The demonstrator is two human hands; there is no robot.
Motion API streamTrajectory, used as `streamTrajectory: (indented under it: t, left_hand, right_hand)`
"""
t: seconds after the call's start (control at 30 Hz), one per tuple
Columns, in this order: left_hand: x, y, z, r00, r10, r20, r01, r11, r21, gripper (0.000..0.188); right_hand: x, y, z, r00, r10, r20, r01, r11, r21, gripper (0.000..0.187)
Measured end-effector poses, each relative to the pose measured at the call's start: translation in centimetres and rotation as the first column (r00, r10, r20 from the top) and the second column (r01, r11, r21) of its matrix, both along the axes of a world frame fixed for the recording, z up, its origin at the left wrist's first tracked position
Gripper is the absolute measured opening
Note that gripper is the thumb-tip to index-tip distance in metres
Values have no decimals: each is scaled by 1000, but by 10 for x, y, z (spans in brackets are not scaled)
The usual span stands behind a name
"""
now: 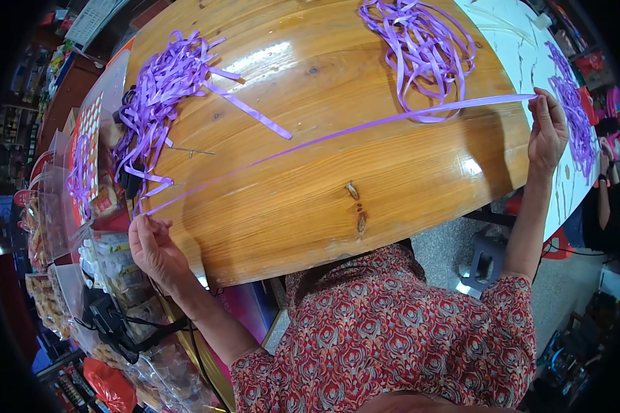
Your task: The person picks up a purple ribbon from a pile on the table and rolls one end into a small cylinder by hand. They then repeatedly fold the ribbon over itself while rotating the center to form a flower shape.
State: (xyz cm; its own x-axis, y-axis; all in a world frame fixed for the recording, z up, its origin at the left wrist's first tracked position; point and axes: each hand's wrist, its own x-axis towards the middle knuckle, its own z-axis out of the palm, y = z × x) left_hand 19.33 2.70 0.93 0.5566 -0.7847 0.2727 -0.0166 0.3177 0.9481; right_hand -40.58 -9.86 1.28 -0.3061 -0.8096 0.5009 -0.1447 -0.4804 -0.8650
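A long purple ribbon (337,135) stretches taut across a glossy wooden table (310,199). My left hand (153,245) pinches its left end at the table's near-left edge. My right hand (548,131) pinches the other end at the table's right edge, arm raised. A heap of cut purple ribbon strips (160,93) lies on the left part of the table. A second loose tangle of purple ribbon (420,48) lies at the far right of the wood.
A white marbled table (523,48) with more purple ribbon (575,117) stands to the right, where another person's arm (603,199) shows. Bags of packaged snacks (110,261) crowd the left. A grey stool (486,261) stands on the floor.
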Motion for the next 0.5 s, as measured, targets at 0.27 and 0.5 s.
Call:
streamTrajectory:
  t: [0.27,0.5]
  left_hand:
    - [-18,-30,5,661,-315,-681,84,933,-349,30]
    - [-52,-43,2,597,-406,-692,217,912,-348,27]
  right_hand:
    - [4,-29,-22,484,642,594,-730,671,-130,30]
    - [8,-26,3,17,520,854,-711,606,-356,32]
